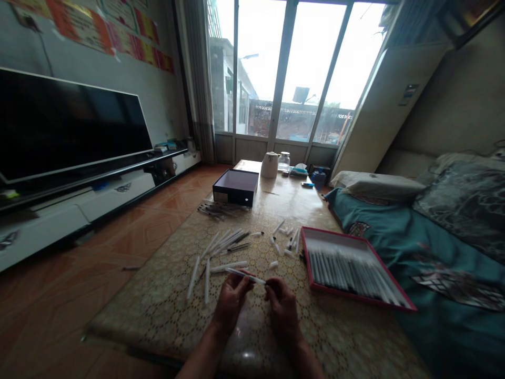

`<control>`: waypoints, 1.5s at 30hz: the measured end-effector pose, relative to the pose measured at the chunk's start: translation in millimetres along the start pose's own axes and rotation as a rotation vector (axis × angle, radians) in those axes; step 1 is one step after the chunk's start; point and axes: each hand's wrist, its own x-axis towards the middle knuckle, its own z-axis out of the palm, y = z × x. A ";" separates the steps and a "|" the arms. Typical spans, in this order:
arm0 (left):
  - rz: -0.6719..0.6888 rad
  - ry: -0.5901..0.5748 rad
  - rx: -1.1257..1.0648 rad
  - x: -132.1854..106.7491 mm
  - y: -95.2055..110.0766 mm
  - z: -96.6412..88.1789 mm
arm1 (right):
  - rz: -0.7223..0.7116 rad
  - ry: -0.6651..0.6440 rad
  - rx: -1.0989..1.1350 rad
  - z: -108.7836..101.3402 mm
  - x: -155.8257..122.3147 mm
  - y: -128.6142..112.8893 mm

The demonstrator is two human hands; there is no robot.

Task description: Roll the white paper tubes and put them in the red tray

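"What's in hand?"

"Left hand point(232, 302) and right hand point(283, 310) pinch a white pen point(245, 276) narrowly, lifted clear of the patterned table point(347, 337)."

"And around it?"

"Loose pens point(224, 245) scattered left; a red-rimmed tray point(335, 238) keeps others aligned, right."

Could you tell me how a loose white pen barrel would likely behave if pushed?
The white pen barrel looks stiff and probably light; being slim and round, it would likely roll easily across the tabletop.

1 white pen point(245, 276) is held between the left hand point(232, 302) and the right hand point(283, 308). Loose pen barrels point(226, 243) are spread on the patterned table cover point(150, 310), near 1 red-rimmed tray point(339, 241) packed with pens.
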 end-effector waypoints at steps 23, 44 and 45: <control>-0.013 -0.059 0.027 -3.2 2.8 1.5 | 0.011 0.009 -0.143 0.6 0.8 -1.4; -0.013 -0.052 0.028 -4.8 4.5 4.1 | 0.010 -0.006 -0.149 1.6 1.3 -2.7; -0.012 -0.051 0.035 -4.9 4.7 4.2 | 0.013 -0.002 -0.153 1.4 1.4 -2.2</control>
